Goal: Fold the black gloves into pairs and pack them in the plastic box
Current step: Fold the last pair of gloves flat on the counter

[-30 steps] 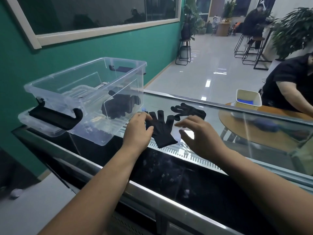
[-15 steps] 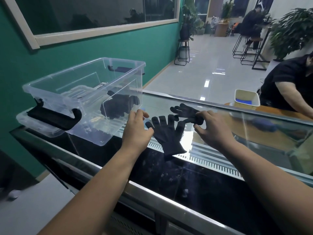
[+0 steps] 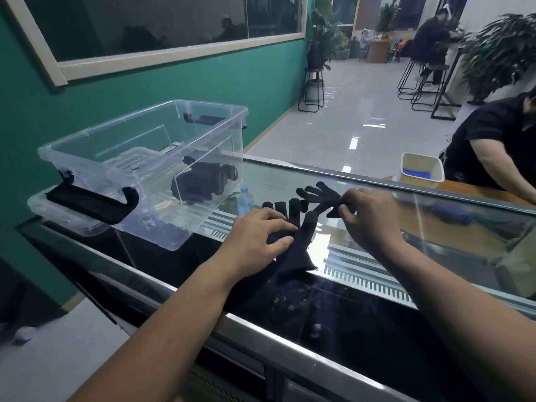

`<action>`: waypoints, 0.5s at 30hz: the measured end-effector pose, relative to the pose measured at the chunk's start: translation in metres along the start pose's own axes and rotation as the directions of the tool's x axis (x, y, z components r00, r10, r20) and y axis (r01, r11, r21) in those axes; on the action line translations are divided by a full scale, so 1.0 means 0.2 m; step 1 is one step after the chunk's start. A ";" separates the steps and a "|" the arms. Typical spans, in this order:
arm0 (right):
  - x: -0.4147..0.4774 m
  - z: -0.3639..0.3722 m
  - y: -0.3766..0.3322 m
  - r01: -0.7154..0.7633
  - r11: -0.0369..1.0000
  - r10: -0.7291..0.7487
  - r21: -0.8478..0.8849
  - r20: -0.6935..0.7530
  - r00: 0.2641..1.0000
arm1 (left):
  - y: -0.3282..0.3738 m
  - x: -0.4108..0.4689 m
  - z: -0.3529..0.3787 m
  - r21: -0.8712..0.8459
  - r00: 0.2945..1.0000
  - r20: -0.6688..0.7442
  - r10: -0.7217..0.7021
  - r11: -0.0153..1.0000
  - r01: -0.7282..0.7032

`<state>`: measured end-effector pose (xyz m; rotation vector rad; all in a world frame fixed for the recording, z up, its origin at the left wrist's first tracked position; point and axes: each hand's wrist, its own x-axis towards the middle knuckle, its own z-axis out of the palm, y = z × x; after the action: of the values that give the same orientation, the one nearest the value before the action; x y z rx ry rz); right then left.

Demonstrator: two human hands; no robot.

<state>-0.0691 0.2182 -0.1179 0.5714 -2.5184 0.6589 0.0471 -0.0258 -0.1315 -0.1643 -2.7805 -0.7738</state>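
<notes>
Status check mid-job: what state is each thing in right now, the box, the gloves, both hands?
plastic box: open, no lid on.
packed gloves: bundled inside the plastic box.
near glove: unfolded on the glass counter, gripped by the left hand.
far glove: unfolded, pinched by the right hand.

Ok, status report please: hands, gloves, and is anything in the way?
Left hand holds near glove on glass counter. Right hand pinches far glove. Plastic box open, dark gloves inside. Nothing blocks the way.
</notes>
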 end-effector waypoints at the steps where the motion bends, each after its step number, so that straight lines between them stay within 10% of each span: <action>1: 0.00 -0.01 -0.01 -0.008 1.000 0.009 0.027 -0.007 1.000 | 0.00 -0.01 0.00 -0.016 1.000 0.002 0.003 1.000 -0.003; 9: -0.02 -0.12 -0.12 -0.253 0.843 0.245 0.474 0.080 0.966 | 0.06 -0.09 -0.01 -0.084 0.998 -0.063 -0.013 0.996 0.008; 15: -0.01 -0.13 -0.18 -0.538 0.261 0.347 0.801 0.443 0.827 | 0.13 -0.09 -0.04 -0.172 0.989 -0.148 -0.024 0.985 -0.002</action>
<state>-0.0414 0.2026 -0.0867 0.1831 -2.2267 2.4174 0.0710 -0.0097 -0.1167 -0.1166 -2.5754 -0.9871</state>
